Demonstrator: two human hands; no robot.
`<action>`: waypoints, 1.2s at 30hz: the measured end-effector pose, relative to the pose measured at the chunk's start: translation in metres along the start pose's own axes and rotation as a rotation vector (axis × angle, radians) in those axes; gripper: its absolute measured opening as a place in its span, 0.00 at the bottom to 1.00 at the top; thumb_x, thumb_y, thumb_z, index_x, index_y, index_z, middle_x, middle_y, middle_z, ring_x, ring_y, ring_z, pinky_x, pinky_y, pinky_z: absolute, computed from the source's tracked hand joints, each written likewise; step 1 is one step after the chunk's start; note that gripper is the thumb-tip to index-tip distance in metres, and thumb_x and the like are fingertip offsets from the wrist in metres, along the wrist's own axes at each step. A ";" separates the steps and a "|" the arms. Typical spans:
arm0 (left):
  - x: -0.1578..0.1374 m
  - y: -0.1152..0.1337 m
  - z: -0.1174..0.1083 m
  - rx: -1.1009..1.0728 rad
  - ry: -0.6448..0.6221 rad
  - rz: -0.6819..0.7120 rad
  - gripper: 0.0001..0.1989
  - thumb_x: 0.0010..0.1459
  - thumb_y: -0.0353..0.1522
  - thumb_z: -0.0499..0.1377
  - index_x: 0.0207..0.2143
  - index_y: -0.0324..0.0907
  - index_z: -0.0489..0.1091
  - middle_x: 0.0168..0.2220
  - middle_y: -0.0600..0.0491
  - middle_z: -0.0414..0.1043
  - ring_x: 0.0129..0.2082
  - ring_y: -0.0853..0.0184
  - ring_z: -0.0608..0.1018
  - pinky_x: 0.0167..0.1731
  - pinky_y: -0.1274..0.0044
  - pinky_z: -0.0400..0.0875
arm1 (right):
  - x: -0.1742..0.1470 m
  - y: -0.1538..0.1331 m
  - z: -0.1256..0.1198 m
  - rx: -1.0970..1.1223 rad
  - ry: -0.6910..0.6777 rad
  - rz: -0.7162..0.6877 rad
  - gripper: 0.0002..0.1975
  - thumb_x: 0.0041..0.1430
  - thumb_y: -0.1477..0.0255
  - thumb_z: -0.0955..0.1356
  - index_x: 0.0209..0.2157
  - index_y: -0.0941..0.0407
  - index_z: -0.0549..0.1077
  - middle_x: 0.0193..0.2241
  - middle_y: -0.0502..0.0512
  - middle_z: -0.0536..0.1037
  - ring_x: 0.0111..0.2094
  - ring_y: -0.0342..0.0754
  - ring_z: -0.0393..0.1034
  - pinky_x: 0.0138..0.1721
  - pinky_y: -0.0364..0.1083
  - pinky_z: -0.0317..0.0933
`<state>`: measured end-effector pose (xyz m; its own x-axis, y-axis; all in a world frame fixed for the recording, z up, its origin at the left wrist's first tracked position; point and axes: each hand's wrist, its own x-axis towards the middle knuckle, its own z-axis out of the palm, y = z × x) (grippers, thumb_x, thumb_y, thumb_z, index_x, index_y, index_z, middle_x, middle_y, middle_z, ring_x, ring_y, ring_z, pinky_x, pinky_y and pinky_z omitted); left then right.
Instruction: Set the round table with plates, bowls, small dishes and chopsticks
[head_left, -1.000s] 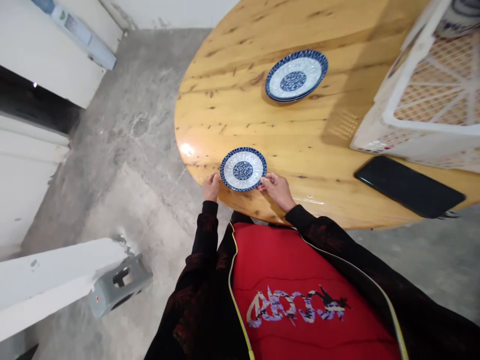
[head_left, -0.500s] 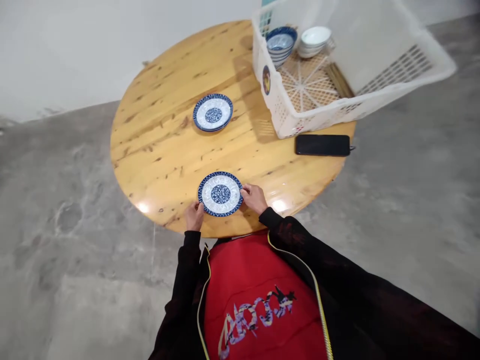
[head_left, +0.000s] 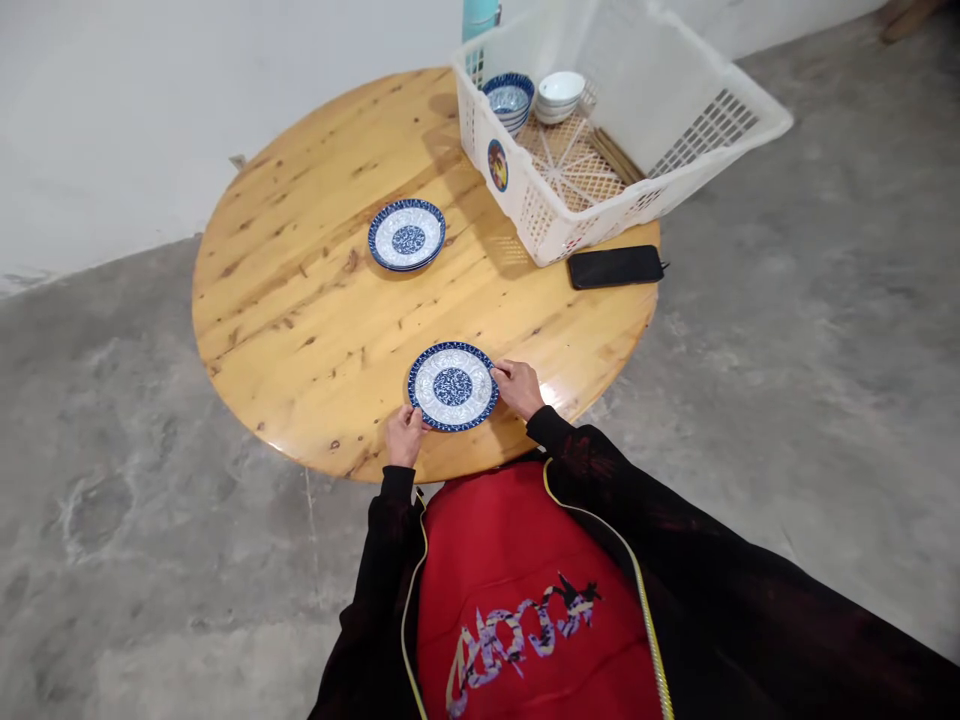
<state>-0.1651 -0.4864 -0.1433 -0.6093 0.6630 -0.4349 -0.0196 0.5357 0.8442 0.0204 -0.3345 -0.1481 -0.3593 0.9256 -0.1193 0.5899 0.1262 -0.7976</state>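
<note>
Blue-rimmed plate [head_left: 452, 387] at the table's [head_left: 300, 330] 6 o'clock side, face up; can't tell if it touches the wood. Left hand [head_left: 405, 436] at plate's 8 o'clock, fingers curled, grip pinching the rim, forearm pointing to 1 o'clock. Right hand [head_left: 518, 388] at plate's 3 o'clock, grip pinching the rim between thumb and bent fingers, back of hand up, forearm aimed at 10 o'clock. Both wrists near straight. From plate: plate stack [head_left: 407, 236] at 11 o'clock, white crate [head_left: 555, 225] at 1, black phone [head_left: 615, 267] at 2.
</note>
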 end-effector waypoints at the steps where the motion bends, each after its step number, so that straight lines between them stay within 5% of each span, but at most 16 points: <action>1: 0.001 0.000 0.000 -0.006 -0.008 0.007 0.10 0.56 0.34 0.56 0.23 0.43 0.66 0.18 0.57 0.71 0.21 0.67 0.78 0.26 0.77 0.74 | 0.001 0.000 0.000 -0.003 0.004 0.001 0.13 0.55 0.65 0.60 0.19 0.53 0.58 0.19 0.51 0.65 0.24 0.47 0.60 0.29 0.45 0.50; 20: 0.004 0.000 0.004 0.133 -0.007 0.032 0.11 0.59 0.32 0.55 0.23 0.44 0.64 0.18 0.56 0.71 0.23 0.65 0.79 0.28 0.76 0.74 | 0.002 0.010 -0.003 0.017 0.001 -0.026 0.12 0.53 0.66 0.61 0.18 0.53 0.62 0.17 0.50 0.63 0.24 0.47 0.60 0.28 0.45 0.52; 28: 0.000 -0.006 0.001 -0.089 -0.078 -0.022 0.09 0.61 0.32 0.55 0.27 0.41 0.68 0.22 0.56 0.72 0.23 0.69 0.78 0.26 0.80 0.72 | -0.002 0.016 -0.003 0.060 -0.018 0.068 0.11 0.56 0.67 0.63 0.26 0.56 0.74 0.22 0.51 0.71 0.28 0.48 0.67 0.31 0.44 0.63; 36: -0.004 -0.025 -0.032 -0.209 0.168 -0.066 0.09 0.60 0.32 0.53 0.28 0.40 0.67 0.26 0.54 0.74 0.23 0.71 0.77 0.24 0.81 0.70 | -0.015 0.026 -0.009 0.394 0.079 0.328 0.08 0.56 0.69 0.66 0.29 0.58 0.75 0.23 0.52 0.75 0.22 0.45 0.71 0.25 0.43 0.68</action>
<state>-0.1872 -0.5192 -0.1525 -0.7243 0.5247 -0.4474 -0.2159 0.4436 0.8698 0.0480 -0.3418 -0.1614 -0.1364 0.9201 -0.3671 0.3395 -0.3047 -0.8899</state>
